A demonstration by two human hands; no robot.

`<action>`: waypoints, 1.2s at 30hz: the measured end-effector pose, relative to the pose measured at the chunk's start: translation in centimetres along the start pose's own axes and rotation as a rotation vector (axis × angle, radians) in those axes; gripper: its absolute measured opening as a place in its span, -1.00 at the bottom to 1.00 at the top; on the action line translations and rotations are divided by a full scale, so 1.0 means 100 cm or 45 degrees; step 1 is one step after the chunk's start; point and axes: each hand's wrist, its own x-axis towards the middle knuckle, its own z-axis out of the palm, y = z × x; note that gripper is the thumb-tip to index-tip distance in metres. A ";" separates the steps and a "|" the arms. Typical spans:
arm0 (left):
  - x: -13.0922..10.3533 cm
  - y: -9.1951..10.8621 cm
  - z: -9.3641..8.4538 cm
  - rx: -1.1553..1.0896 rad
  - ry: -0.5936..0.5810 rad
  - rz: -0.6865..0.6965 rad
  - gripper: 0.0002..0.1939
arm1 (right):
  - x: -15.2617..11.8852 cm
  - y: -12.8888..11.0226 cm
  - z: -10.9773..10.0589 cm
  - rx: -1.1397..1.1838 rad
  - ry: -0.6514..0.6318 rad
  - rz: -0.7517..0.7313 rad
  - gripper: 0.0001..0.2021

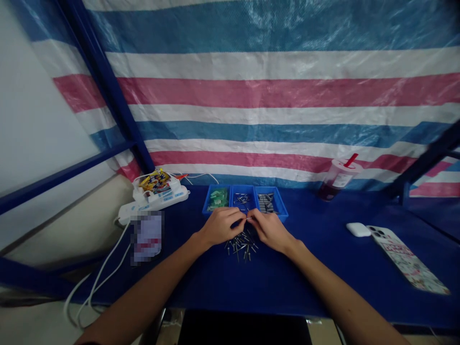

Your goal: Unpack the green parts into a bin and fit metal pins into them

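My left hand (223,225) and my right hand (269,229) meet fingertip to fingertip over the blue table. Both are closed in a pinch around a small, thin metal pin (248,218) that looks like a pop rivet; most of it is hidden by the fingers. Just below them lies a loose pile of similar metal pins (241,247), pointing in many directions. Behind the hands stands a blue three-part tray (256,196). Its left part has green pieces (218,198), its middle part several metal pins (242,198), and its right part grey pieces (266,203).
At the left are a white power strip (168,197) with cables, a box of yellow packets (156,182) and a blurred-out item (147,238). To the right stand a lidded cup with a red straw (336,179), a white earbud case (358,229) and a phone (408,258).
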 end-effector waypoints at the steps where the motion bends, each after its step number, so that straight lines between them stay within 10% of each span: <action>1: 0.000 0.000 0.000 -0.004 0.001 0.004 -0.83 | 0.000 0.001 0.000 -0.002 0.002 -0.005 -0.87; 36: 0.002 0.002 -0.004 -0.016 0.005 -0.008 -0.80 | 0.001 0.005 0.003 -0.137 -0.010 -0.030 -0.83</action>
